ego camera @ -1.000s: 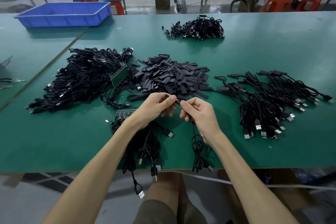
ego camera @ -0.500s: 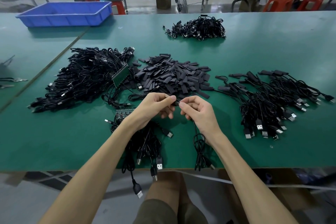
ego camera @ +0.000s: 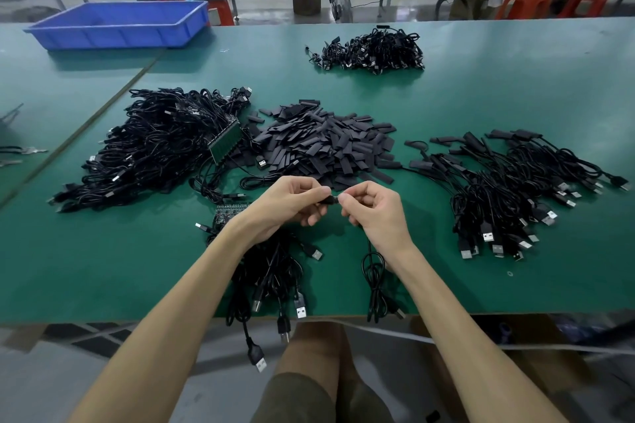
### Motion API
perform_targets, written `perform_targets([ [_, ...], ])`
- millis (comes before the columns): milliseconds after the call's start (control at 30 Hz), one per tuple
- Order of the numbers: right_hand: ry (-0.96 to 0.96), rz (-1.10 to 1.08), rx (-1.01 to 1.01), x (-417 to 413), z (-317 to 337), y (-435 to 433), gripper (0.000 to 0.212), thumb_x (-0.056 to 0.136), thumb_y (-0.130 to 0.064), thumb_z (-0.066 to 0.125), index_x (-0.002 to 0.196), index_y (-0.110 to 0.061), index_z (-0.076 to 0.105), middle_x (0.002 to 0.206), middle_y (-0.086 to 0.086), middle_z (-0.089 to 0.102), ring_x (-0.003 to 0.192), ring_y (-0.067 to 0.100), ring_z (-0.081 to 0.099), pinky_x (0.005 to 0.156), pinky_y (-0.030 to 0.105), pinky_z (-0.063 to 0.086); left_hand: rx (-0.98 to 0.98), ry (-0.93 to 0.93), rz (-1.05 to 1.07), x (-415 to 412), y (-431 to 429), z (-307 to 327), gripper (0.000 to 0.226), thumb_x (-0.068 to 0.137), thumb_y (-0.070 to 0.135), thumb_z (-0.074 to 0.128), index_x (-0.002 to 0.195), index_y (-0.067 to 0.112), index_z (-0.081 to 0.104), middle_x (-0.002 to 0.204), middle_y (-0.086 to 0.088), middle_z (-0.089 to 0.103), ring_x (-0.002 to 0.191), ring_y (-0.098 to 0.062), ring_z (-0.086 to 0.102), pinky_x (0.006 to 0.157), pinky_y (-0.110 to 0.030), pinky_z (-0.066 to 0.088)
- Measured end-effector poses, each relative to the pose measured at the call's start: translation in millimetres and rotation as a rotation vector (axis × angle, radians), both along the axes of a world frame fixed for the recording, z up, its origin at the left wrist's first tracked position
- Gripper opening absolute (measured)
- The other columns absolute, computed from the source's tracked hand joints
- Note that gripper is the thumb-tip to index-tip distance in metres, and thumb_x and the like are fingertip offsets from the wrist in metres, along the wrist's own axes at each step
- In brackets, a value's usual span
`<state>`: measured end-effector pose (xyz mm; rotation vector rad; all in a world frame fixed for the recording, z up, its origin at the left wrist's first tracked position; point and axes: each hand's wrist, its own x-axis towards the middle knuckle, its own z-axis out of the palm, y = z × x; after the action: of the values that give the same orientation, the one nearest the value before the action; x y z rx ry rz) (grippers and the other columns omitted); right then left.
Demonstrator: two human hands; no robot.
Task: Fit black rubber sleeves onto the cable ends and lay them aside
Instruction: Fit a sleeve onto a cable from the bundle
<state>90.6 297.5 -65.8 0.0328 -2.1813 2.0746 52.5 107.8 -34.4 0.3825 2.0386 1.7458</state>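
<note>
Working above the table [ego camera: 481, 86], midway along its near edge.

Pinching a sleeve [ego camera: 330, 200] in the curled fingers of the left hand [ego camera: 292, 206]. Gripping the cable [ego camera: 372, 271] end between thumb and forefinger of the right hand [ego camera: 374, 213], the other fingers curled in. Holding both sets of fingertips almost together. Cannot tell how far on the sleeve sits, hidden as it is behind the fingertips. Trailing the cable's loop down from the right hand to the near edge.

Risks, as judged:
- Could buckle or fold the soft sleeve by pushing off-axis, or by forcing it on before opening its mouth.
- Could stop short and leave the end half covered, working blind behind the fingers.
- Could snag the hanging loop on the bundle [ego camera: 271, 278] under the left forearm when swinging the cable aside, or drag it off the near edge.
- Could sweep plugs of that bundle, overhanging the near edge, to the floor with a forearm.
- Could mix done with undone, given the sleeved pile [ego camera: 515, 189] toward the right edge, the bare pile [ego camera: 154, 148] toward the left, and the sleeve heap [ego camera: 323, 144] between them, all close together.

Also noted: a small pile [ego camera: 371, 50] toward the far edge and a blue bin [ego camera: 117, 24] by the far edge, leftward.
</note>
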Motion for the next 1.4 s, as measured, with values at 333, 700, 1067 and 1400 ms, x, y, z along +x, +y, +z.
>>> perform_targets([
  [333,-0.001,0.007,0.025,1.3,0.8,-0.5,0.006,0.093,-0.013,0.074,0.087,-0.014,0.072,0.066,-0.001,0.071,0.058,0.009,0.059,0.058,0.021,0.051,0.076,-0.095,-0.077,-2.4,-6.5,-2.5,0.021,0.097,0.024,0.069,0.089,0.004,0.072,0.09,-0.018,0.07,0.069,-0.018,0.062,0.063,-0.022,0.051],
  [700,0.006,0.07,-0.005,3.7,2.5,-0.1,0.005,0.093,-0.015,0.077,0.089,-0.013,0.075,0.072,0.003,0.075,0.061,0.008,0.064,0.061,0.019,0.053,0.067,-0.078,-0.08,-0.4,-5.1,-2.8,0.025,0.099,0.025,0.066,0.094,0.001,0.073,0.092,-0.017,0.071,0.071,-0.016,0.065,0.06,-0.02,0.05],
  [1067,-0.029,0.076,-0.115,4.5,5.1,0.1,0.006,0.098,-0.007,0.068,0.098,-0.002,0.07,0.08,0.009,0.077,0.066,0.011,0.066,0.063,0.022,0.054,0.112,-0.083,-0.001,-1.2,-5.8,-3.1,0.024,0.1,0.026,0.065,0.095,0.003,0.067,0.077,-0.003,0.069,0.064,-0.009,0.059,0.057,-0.016,0.046],
  [1400,-0.021,0.143,-0.102,5.9,4.5,2.6,0.003,0.095,-0.007,0.073,0.096,-0.004,0.072,0.08,0.008,0.078,0.067,0.01,0.068,0.064,0.02,0.054,0.172,-0.05,-0.062,-2.4,-8.3,-7.6,0.022,0.099,0.018,0.066,0.101,-0.004,0.071,0.084,-0.011,0.071,0.07,-0.014,0.062,0.063,-0.019,0.05],
])
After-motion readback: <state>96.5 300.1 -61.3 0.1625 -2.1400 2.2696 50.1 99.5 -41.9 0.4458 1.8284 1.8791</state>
